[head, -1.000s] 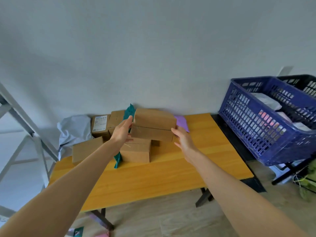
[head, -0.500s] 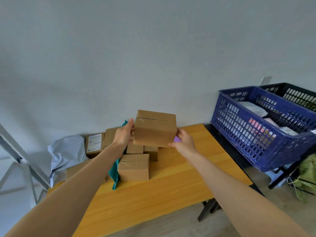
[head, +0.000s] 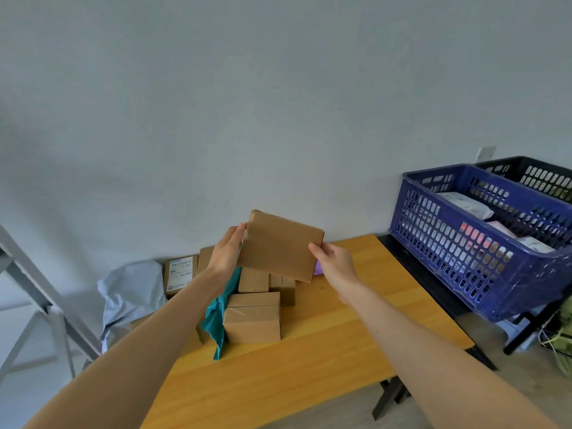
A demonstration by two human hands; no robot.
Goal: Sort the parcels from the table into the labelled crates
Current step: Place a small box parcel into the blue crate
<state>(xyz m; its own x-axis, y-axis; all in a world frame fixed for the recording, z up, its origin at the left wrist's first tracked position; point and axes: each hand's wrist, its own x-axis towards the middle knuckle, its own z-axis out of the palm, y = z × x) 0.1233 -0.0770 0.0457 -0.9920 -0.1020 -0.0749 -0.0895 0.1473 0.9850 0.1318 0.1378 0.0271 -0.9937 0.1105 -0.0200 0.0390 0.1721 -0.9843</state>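
Observation:
A brown cardboard box (head: 278, 244) hangs in the air above the parcel pile, tilted so a plain face points at me. My left hand (head: 227, 253) grips its left edge and my right hand (head: 332, 263) grips its right edge. Below it, several brown boxes (head: 252, 318) lie on the wooden table (head: 309, 351) with a teal mailer bag (head: 216, 317) beside them. A labelled box (head: 181, 272) sits at the back left. The blue crate (head: 458, 258) at the right holds several parcels.
A black crate (head: 544, 178) stands behind the blue one. A grey-white poly bag (head: 130, 286) slumps at the table's left end, next to a grey metal frame (head: 34, 292). A purple parcel (head: 318, 269) peeks out behind the held box.
Both hands have lifted the brown box off the pile and turned it upward, so a broad plain face now points at me. The view has tilted up and the crates look nearer.

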